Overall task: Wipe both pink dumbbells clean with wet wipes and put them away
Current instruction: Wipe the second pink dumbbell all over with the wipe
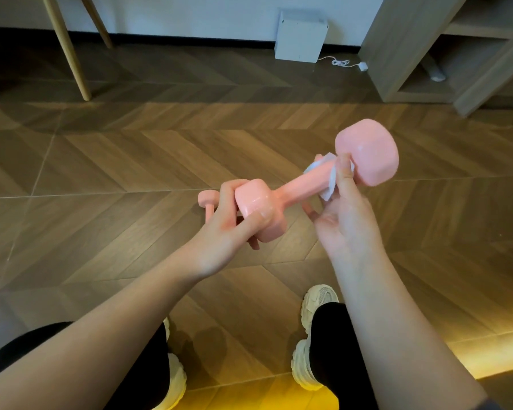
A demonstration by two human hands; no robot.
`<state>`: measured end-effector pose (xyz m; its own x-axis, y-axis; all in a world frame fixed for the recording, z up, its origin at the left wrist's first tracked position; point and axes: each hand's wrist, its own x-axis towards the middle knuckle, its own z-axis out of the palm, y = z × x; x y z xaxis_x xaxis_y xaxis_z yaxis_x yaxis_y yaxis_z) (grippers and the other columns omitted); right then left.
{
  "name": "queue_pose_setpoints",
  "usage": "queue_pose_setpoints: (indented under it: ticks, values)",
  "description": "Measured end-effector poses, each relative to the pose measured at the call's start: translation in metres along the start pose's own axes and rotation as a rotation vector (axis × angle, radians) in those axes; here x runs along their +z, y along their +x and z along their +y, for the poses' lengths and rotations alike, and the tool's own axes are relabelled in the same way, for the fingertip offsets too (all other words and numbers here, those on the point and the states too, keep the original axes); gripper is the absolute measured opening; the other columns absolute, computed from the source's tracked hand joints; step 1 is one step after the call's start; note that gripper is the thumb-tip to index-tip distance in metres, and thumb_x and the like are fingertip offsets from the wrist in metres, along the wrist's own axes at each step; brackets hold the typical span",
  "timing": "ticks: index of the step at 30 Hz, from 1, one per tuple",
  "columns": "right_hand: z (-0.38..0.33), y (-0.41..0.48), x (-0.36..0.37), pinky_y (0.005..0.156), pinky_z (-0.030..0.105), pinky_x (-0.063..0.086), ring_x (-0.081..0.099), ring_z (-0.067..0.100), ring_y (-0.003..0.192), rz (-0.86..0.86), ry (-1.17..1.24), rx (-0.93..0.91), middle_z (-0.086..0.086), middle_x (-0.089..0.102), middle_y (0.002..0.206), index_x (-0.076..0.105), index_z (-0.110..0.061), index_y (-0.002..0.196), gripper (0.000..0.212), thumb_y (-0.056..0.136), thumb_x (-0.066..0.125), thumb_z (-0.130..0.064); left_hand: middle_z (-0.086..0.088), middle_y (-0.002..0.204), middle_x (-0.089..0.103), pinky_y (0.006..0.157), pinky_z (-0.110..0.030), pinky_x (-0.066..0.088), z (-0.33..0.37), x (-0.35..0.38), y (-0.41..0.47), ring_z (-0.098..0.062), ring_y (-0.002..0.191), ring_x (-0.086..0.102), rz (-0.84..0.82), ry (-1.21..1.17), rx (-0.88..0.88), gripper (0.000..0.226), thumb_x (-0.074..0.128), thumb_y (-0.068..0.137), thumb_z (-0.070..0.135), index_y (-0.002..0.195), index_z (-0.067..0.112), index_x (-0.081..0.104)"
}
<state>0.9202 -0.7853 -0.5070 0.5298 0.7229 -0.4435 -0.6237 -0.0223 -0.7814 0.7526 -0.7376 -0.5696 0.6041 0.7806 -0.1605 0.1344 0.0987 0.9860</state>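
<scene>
Wiping is under way — the left hand clamps one head of the raised pink dumbbell while the right hand pinches a wet wipe round its handle — next, probably the second dumbbell on the floor

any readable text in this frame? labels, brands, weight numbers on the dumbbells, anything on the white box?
None readable.
Held dumbbell: plain pink, no weight marking on the faces shown.
Second dumbbell on the floor: mostly hidden behind the left hand, nothing legible.
White box by the wall: blank.
Wet wipe in the right hand: no print.
</scene>
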Motion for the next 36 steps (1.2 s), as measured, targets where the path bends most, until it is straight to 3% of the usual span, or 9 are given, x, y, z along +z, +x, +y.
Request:
queue_pose_setpoints:
  ticks: [5,8,10,14,18,24,28,32,36]
  values:
    - [0.006,0.006,-0.004,0.112,0.052,0.031,0.061,0.014,0.119,-0.021,0.043,0.039,-0.006,0.072,0.116,0.06,-0.026,0.128,0.067,0.067,0.065,-0.055,0.002,0.127,0.04,0.085,-0.044,0.05,0.001,0.003,-0.006,-0.03,0.109,0.048,0.088,0.345,0.307,0.065,0.067,0.074,0.065,0.12,0.048,0.024]
    - [0.014,0.003,-0.005,0.111,0.049,0.031,0.06,0.015,0.119,-0.031,-0.054,0.053,-0.005,0.072,0.116,0.064,-0.023,0.126,0.063,0.075,0.062,-0.058,-0.001,0.128,0.036,0.094,-0.052,0.047,-0.002,0.006,-0.005,-0.038,0.117,0.045,0.118,0.499,0.437,0.068,0.062,0.08,0.064,0.127,0.037,0.02]
    - [0.027,-0.005,-0.001,0.108,0.042,0.035,0.059,0.013,0.117,-0.044,-0.122,0.06,-0.005,0.075,0.11,0.071,-0.021,0.114,0.042,0.085,0.062,-0.05,-0.007,0.127,0.035,0.092,-0.05,0.048,-0.003,0.009,-0.008,-0.039,0.115,0.045,0.132,0.506,0.425,0.069,0.06,0.08,0.07,0.125,0.036,0.02]
    - [0.041,-0.014,0.005,0.107,0.044,0.045,0.064,0.018,0.112,-0.078,-0.205,0.097,0.0,0.076,0.102,0.076,-0.02,0.09,0.023,0.078,0.072,-0.039,0.007,0.121,0.037,0.082,-0.033,0.051,0.001,0.006,-0.007,-0.027,0.112,0.049,0.168,0.41,0.358,0.067,0.07,0.073,0.06,0.115,0.044,0.02]
    - [0.04,-0.013,0.004,0.103,0.043,0.047,0.064,0.021,0.114,-0.079,-0.207,0.066,0.004,0.076,0.104,0.076,-0.017,0.091,0.031,0.07,0.076,-0.039,-0.015,0.134,0.037,0.063,-0.027,0.053,0.005,0.003,-0.004,-0.035,0.103,0.055,0.018,-0.026,0.039,0.075,0.08,0.059,0.062,0.117,0.046,0.036]
    - [0.04,-0.014,0.006,0.063,0.03,0.049,0.065,0.018,0.095,-0.095,-0.19,0.112,0.001,0.076,0.099,0.072,-0.016,0.092,0.016,0.089,0.066,-0.03,-0.03,0.134,0.043,0.065,-0.034,0.056,0.007,0.009,0.0,-0.028,0.079,0.069,0.048,-0.35,-0.145,0.074,0.076,0.061,0.047,0.121,0.021,0.043]
    - [0.037,-0.011,0.003,0.071,0.037,0.044,0.062,0.019,0.089,-0.211,-0.186,0.139,0.009,0.072,0.114,0.068,-0.009,0.106,0.028,0.097,0.055,-0.033,-0.037,0.125,0.05,0.065,-0.035,0.056,0.008,0.009,0.003,-0.03,0.07,0.066,0.042,-0.421,-0.181,0.076,0.074,0.066,0.043,0.127,0.014,0.041]
    - [0.031,-0.007,0.002,0.065,0.036,0.039,0.054,0.021,0.089,-0.382,-0.133,0.186,0.01,0.063,0.112,0.057,-0.007,0.109,0.025,0.093,0.038,-0.012,-0.033,0.117,0.054,0.065,-0.036,0.055,0.011,0.003,0.006,-0.03,0.072,0.065,0.052,-0.422,-0.156,0.08,0.073,0.067,0.044,0.13,0.012,0.037]
    - [0.038,-0.004,0.001,0.071,0.035,0.042,0.056,0.018,0.092,-0.297,-0.203,0.167,0.004,0.068,0.109,0.065,0.0,0.116,0.028,0.099,0.051,-0.016,-0.038,0.129,0.046,0.066,-0.036,0.055,0.01,0.0,0.004,-0.03,0.075,0.067,0.041,-0.392,-0.136,0.077,0.074,0.067,0.043,0.128,0.014,0.037]
